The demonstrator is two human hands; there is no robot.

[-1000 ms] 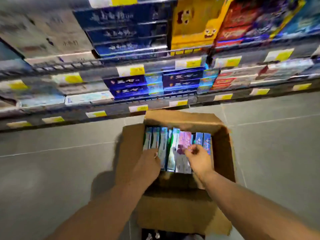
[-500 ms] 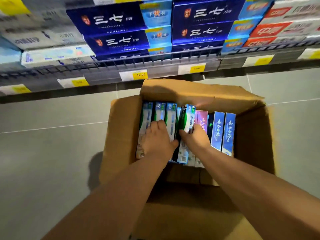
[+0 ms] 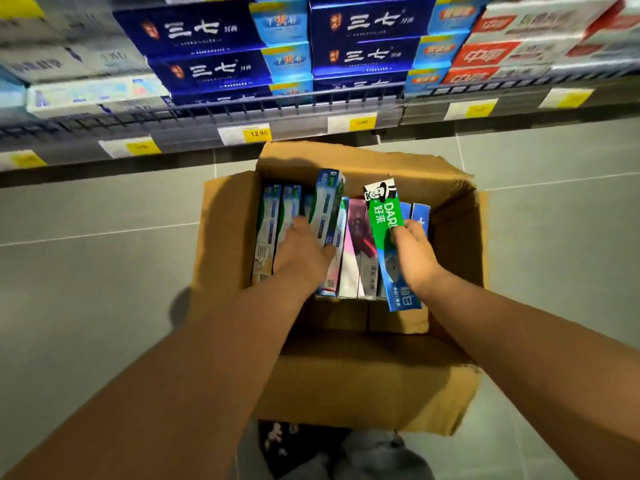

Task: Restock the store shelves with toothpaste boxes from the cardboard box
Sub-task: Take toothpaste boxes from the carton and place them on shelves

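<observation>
Carton wall: the cardboard box (image 3: 225, 237) sits open on the floor tiles, below the shelf front; its left wall stands just beside the outermost packs.
Left packs: the standing toothpaste boxes (image 3: 268, 230) are upright on edge and pressed side by side, so a lift should probably go straight up to avoid dragging a neighbour along.
Left hand: the left hand (image 3: 304, 254) is curled round one pack, thumb on the near side and fingers on the far side.
Its pack: the blue-and-green box (image 3: 327, 206) stands proud of the row, tilted a little. The grip is low on it, and a hold nearer the middle would likely steady it.
Middle: the pink boxes (image 3: 358, 244) lie untouched between the two raised packs.
Right pack: the green box (image 3: 382, 216) is up out of the row, its lower end near the carton's front wall.
Right hand: the right hand (image 3: 415, 258) pinches it — thumb on the green face, fingers behind.
Far right: the light-blue boxes (image 3: 420, 213) are in place against the right wall.
Shelf: the shelf rail (image 3: 519, 107) carries yellow tags — matching each pack to its own brand's row looks like the point to check.
</observation>
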